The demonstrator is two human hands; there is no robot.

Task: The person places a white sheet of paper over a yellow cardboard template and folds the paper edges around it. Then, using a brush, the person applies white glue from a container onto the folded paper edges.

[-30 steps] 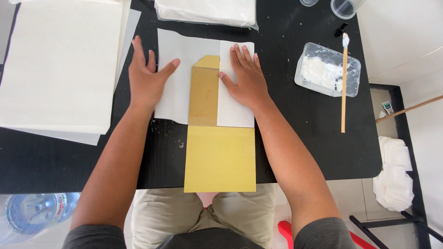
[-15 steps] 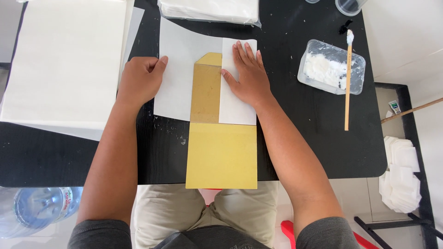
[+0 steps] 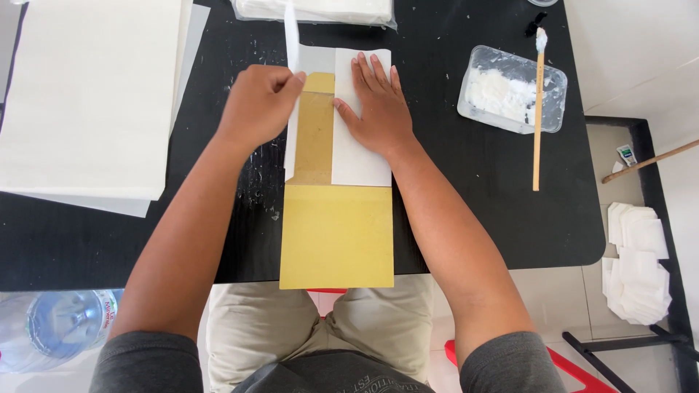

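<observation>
Head view: our left hand (image 3: pixel 258 103) pinches the white paper's (image 3: pixel 360 156) left flap, lifted over the yellow board (image 3: pixel 336 236) at the black table's (image 3: pixel 466 218) front edge — right hand (image 3: pixel 377 109) flat, open, pressing the right flap.

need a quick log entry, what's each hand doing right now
Left hand: closed, pinching the left flap of the thin white paper sheet.
Right hand: open, flat on the same sheet's right flap.

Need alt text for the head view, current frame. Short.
Seen from above, a person's left hand lifts and folds the left flap of a white paper sheet over a yellow card on a black table, while the right hand presses the right flap flat.
</observation>
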